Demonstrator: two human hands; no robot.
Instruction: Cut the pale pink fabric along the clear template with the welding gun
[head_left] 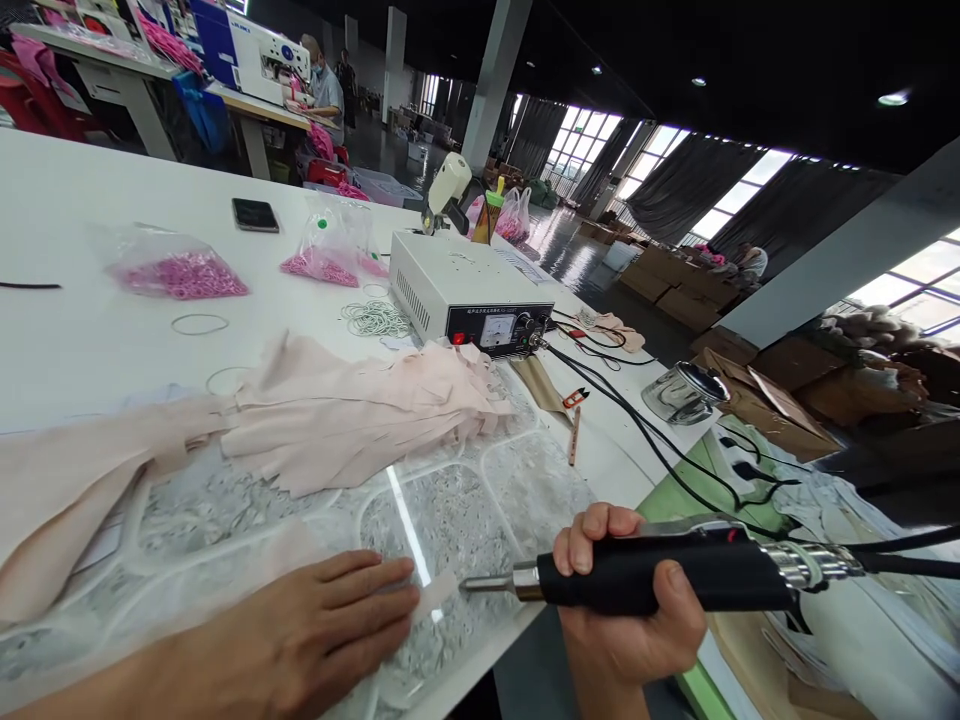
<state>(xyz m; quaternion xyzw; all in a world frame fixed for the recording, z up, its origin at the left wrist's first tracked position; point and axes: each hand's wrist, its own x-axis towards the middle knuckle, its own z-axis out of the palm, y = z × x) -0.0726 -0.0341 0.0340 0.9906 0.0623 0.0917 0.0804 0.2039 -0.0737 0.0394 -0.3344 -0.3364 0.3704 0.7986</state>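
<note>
My right hand (637,590) grips a black ultrasonic welding handpiece (600,572), fingers and thumb wrapped round its body. The bare metal tip points left, close to the end of a thin pale fabric strip (437,594). My left hand (300,630) lies flat with fingers stretched out, over that sheer strip on a clear mat with a grey marbled pattern (442,510). Beyond my hands, a pile of pale pink cut fabric pieces (360,400) rests on the mat. More pink fabric (82,480) spreads at the left edge.
A control box (480,285) with dial and red switch stands behind the fabric. Black cables (637,420) run from it to the right. Nearby are thread snips (576,397), a pencil (574,440), a glass mug (682,392), bags of pink pieces (180,272) and a phone (255,214).
</note>
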